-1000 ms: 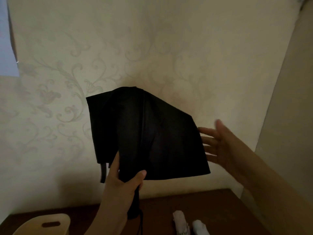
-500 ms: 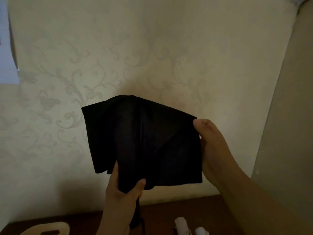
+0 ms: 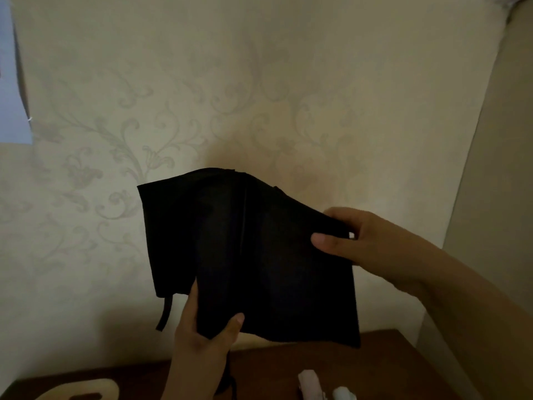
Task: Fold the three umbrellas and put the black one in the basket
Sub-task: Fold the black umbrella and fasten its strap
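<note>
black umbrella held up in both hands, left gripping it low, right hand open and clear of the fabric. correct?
Not quite. In the head view the right hand isn't clear: it pinches the canopy's right edge between thumb and fingers. The rest stands: the black umbrella is held up, and the left hand grips it low.

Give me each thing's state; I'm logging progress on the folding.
Black umbrella: collapsed, canopy loose, held upright above the table.
Strap: hanging undone.
Left hand: grips the umbrella's base.
Right hand: pinches a canopy flap.
Pink umbrella: folded, on the table.
Basket: rim only, contents hidden.
</note>
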`<state>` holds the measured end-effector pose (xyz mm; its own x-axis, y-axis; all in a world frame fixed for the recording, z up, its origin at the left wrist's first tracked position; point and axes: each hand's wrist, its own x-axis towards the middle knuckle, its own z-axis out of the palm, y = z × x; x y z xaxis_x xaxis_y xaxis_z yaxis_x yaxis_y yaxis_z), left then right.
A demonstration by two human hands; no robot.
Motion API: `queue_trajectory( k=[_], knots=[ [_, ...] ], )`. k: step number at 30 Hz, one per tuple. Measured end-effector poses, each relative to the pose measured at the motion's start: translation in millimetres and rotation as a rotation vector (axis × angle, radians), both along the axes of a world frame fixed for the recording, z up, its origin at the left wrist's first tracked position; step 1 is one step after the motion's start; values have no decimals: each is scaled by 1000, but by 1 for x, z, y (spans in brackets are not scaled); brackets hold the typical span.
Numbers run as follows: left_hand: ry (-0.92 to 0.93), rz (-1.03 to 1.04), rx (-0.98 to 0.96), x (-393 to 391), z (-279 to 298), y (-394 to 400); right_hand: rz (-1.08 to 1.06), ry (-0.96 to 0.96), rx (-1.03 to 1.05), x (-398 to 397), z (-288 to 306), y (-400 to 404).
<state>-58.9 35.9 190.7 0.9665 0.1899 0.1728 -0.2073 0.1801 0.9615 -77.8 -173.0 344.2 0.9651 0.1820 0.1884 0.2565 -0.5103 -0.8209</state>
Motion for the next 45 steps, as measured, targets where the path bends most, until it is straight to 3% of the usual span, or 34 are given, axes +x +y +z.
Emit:
queue_trajectory(
  k=[5,15,19,23,28,31,34,38,42,45],
  knots=[
    [-12,-27,36,-6,5,-4,89,160,-174,4,24,6],
    [17,-9,-9,-11,8,-2,-15,-11,-373,0,38,12],
    [19,-1,-41,-10,10,-3,-31,-73,-224,0,40,10],
    [-11,-11,-76,-8,7,1,97,256,88,-2,44,-1],
    [-19,-19,-105,-7,7,4,90,183,-224,-4,40,0],
    [-4,-16,-98,-10,10,3,22,151,-263,-6,36,11],
    [2,18,-76,-13,11,5,-108,147,-173,-5,35,19],
    [-9,43,-171,-10,11,5,-196,-70,-314,-8,31,17],
    [-21,10,-156,-14,12,6,-152,-53,-251,-5,21,19],
    [-43,-7,-164,-16,14,6,-141,70,-36,0,16,21]
  ],
)
